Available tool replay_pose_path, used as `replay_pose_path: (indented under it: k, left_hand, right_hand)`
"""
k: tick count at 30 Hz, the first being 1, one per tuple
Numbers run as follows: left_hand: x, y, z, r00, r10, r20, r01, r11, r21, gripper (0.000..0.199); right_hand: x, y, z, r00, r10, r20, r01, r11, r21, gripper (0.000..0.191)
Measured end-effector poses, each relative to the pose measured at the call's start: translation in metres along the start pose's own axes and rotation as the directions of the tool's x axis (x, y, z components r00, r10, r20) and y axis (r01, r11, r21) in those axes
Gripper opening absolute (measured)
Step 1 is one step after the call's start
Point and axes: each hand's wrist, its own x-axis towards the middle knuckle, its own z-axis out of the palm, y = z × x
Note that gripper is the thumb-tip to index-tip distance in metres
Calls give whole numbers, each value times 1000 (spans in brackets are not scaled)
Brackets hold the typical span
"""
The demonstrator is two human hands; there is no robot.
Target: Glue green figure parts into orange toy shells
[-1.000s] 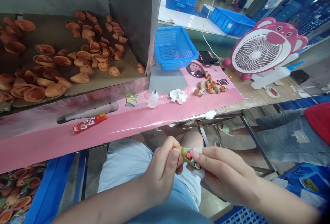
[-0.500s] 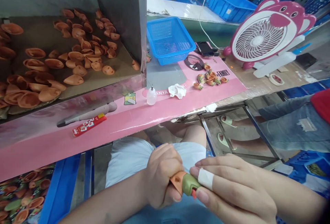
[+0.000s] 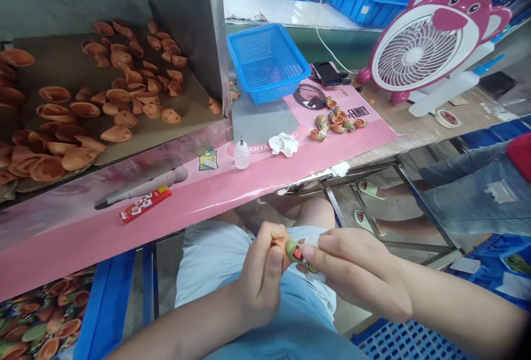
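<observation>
Over my lap I hold a small orange-and-green figurine piece [image 3: 292, 250] with a red bit showing in its green end. The fingers of my left hand [image 3: 262, 280] are closed around its orange end. My right hand [image 3: 360, 269] presses its fingertips together on the green end, with white tape or wrapping at the fingers. The fingertips hide part of the piece. Beyond my hands, a small squeeze bottle with a thin tip [image 3: 241, 154] and a crumpled white tissue [image 3: 284, 144] lie on the pink tabletop [image 3: 199, 197].
An open box [image 3: 199, 81] at left holds many orange shells. Several green-and-orange pieces [image 3: 338, 121] sit by a blue basket [image 3: 265, 92]. A pink fan [image 3: 417, 53] stands at right. A blue crate [image 3: 103, 304] of pieces is lower left. Someone's jeans [image 3: 473, 194] show at right.
Both hands have moved up slightly, and the piece has turned so that its red bit shows more. My right hand has shifted left and its fingers have closed in tighter.
</observation>
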Motion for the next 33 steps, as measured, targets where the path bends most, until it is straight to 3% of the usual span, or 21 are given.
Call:
replay_pose_path:
  k: [2,5,21,26,29,31,33]
  left_hand:
    - [1,2,3,989,-141,-50,139,989,-48,29]
    - [4,4,5,968,-239,-76,232,968,-95,30]
    - [6,1,7,947,-307,-91,281,935,-218,31]
    - [17,-1,1,928,-373,-22,352,893,-281,32]
    - [20,-5,-6,943,-303,-135,270,938,-219,31]
    - [18,-7,-11,960,-154,-233,126,983,-132,31]
    - [15,-8,-16,967,9,-253,-18,999,-34,30]
  right_hand:
    - [-3,4,6,999,-21,-40,21,1000,-2,18]
    - [-7,4,13,998,42,-54,-42,999,-11,19]
    - [-10,2,18,994,102,-28,-104,993,-53,22]
    - [-7,8,20,990,121,73,-120,993,-13,20]
    - [-6,9,21,985,166,56,-167,986,13,18]
    - [-6,10,20,976,217,12,-218,975,46,20]
    - [-6,10,19,952,306,-2,-303,945,120,21]
